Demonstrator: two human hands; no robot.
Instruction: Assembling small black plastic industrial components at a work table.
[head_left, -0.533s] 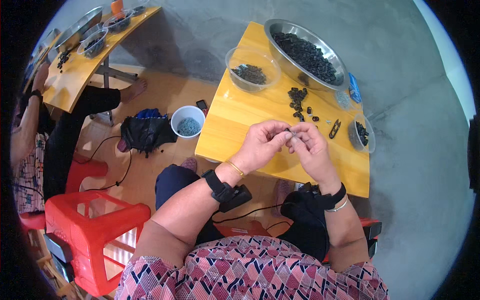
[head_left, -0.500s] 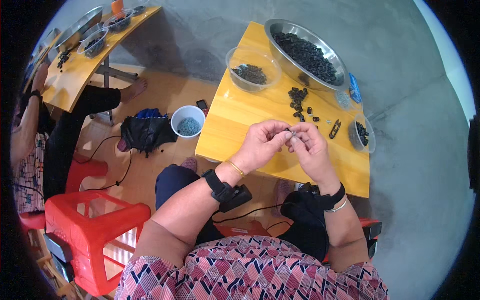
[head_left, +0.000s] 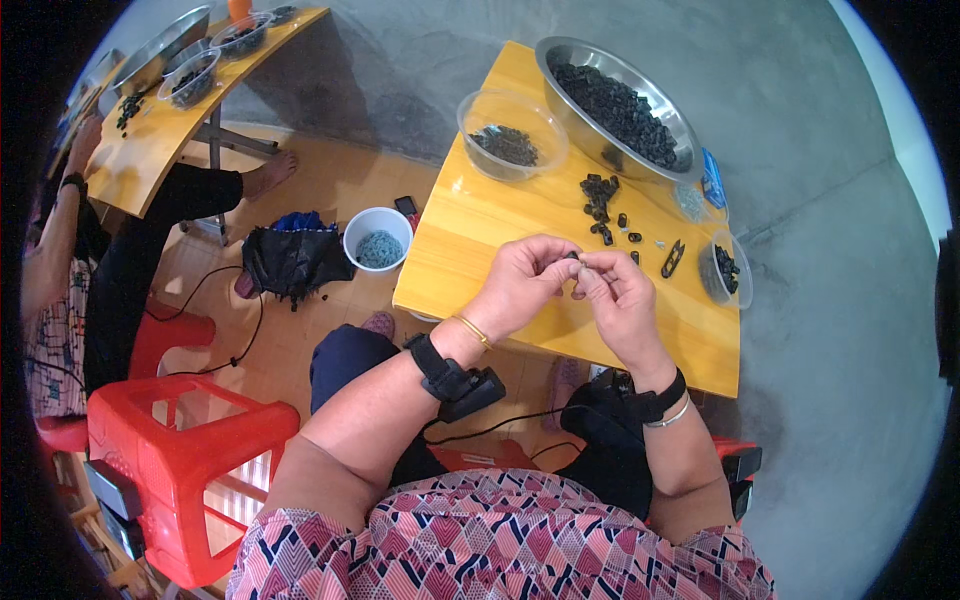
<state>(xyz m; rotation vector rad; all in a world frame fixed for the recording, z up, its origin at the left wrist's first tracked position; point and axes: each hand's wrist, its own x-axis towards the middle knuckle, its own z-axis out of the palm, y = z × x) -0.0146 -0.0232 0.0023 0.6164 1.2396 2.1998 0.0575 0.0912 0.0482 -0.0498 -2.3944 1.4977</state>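
Above the near part of the yellow table (head_left: 455, 265), my left hand (head_left: 525, 285) and my right hand (head_left: 622, 305) meet fingertip to fingertip. Between thumb and fingers, the left one pinches a small black part (head_left: 572, 256). The right fingertips are closed against it too; whether they hold a separate tiny piece is hidden. Just beyond my hands lies a loose cluster of small black parts (head_left: 598, 200), with a few strays beside it. Black thread snips (head_left: 674, 258) rest to the right of them.
A steel basin (head_left: 690, 155) heaped with black parts stands at the back. Clear plastic bowls (head_left: 465, 125) and a smaller tub (head_left: 742, 290) hold black pieces. Left, on the floor, are a white bucket (head_left: 349, 240) and red stool (head_left: 150, 425). Another person's arm (head_left: 62, 225) shows at another table.
The black part now shows more clearly between my fingertips, which have shifted slightly. Both hands remain together at nearly the same place. The whole view has moved a little.
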